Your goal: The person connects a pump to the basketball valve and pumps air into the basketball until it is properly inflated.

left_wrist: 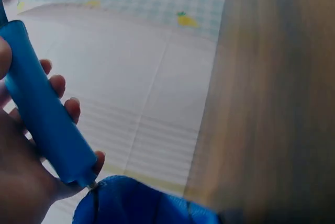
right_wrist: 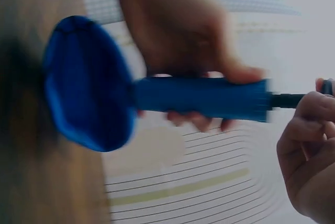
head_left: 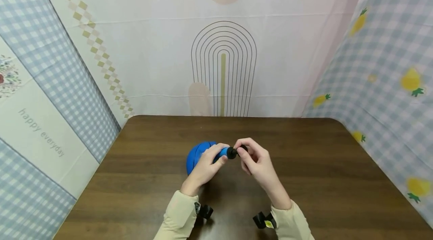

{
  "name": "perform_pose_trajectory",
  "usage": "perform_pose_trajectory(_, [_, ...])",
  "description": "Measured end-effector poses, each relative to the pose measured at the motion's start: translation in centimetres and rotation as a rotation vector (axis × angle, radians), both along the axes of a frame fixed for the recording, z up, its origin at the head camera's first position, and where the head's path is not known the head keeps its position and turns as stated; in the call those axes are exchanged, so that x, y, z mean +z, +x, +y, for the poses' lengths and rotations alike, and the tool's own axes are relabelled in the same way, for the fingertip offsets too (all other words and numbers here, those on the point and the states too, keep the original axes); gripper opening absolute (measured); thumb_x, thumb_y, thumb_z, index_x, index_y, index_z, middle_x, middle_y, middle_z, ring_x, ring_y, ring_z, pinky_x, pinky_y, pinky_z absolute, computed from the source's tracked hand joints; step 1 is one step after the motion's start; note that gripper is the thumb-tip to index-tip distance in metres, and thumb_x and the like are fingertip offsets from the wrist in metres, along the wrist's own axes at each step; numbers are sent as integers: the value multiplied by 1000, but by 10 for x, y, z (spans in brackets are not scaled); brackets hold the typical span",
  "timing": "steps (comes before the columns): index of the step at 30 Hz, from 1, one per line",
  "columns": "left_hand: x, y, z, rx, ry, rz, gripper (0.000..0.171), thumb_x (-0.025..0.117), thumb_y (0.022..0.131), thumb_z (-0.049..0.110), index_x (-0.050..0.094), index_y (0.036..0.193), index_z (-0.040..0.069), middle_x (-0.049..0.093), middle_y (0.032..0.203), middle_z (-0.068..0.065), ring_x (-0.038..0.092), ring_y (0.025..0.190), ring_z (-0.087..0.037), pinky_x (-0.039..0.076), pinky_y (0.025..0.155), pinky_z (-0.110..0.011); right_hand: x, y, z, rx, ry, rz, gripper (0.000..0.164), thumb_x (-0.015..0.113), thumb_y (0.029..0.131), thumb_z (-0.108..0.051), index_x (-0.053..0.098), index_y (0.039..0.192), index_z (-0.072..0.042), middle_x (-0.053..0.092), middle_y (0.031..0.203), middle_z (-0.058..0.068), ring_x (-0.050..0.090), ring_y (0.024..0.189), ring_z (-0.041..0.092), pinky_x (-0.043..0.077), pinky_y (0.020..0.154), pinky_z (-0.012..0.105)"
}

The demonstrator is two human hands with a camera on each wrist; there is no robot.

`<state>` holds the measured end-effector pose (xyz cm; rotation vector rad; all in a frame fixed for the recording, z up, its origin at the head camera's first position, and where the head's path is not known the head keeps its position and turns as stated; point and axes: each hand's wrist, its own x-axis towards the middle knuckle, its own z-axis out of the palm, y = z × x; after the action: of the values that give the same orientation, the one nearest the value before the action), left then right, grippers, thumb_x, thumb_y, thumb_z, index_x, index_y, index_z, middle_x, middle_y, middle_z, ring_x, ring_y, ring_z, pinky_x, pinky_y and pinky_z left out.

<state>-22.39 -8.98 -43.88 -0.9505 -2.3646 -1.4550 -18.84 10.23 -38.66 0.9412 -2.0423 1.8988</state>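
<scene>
A hand pump with a blue barrel (right_wrist: 199,97) lies across the left hand (head_left: 204,166), whose fingers and thumb grip it. Its narrow end meets a blue ball (head_left: 194,159) with dark seams; a short metal needle shows at the joint in the left wrist view. Caved in on one side, the ball (right_wrist: 89,85) looks soft in the right wrist view. From the barrel's other end a black plunger rod (right_wrist: 285,100) sticks out. The right hand (head_left: 258,161) holds the black handle (right_wrist: 327,86) at the rod's end, its fingers hiding part of it.
Beneath the hands is a brown wooden table (head_left: 142,195). A white printed cloth (head_left: 162,56) hangs behind its far edge, with checked cloths (head_left: 382,82) along the sides. Each wrist bears a small black camera (head_left: 205,212).
</scene>
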Motion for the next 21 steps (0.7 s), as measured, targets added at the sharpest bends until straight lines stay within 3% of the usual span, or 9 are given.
perform_pose_trajectory(6, [-7,-2,13,-43,51,-48,34,43,102,35,58,126,18,64,112,-4,54,99,-16,45,88,-33,-6,-6,2,-29,52,-70,12,49,101,-6,58,108,-3,38,52,8,36,37,16,34,36,30])
perform_pose_trajectory(10, [-3,1,15,-113,121,-91,42,40,101,42,58,127,15,62,121,-9,56,108,-18,46,95,-34,2,2,2,-67,81,0,11,53,98,-3,60,107,-5,38,50,5,35,38,9,33,36,27])
perform_pose_trajectory(13, [1,2,13,-149,142,-76,51,38,99,50,58,127,13,62,119,-11,57,106,-17,47,93,-33,12,11,2,-95,75,80,15,56,94,4,61,106,-4,38,52,3,35,39,6,32,37,24])
perform_pose_trajectory(17, [-1,-5,7,-128,140,-38,54,39,97,55,59,124,14,64,113,-10,55,100,-14,46,88,-32,28,25,7,-129,11,132,18,57,91,11,61,103,-2,37,52,0,33,39,7,29,36,21])
perform_pose_trajectory(21, [-1,-6,6,-110,140,-57,51,41,98,53,60,123,13,65,112,-10,55,98,-12,46,88,-31,31,30,6,-154,-42,105,15,56,92,9,61,102,-2,36,52,0,33,39,9,28,35,22])
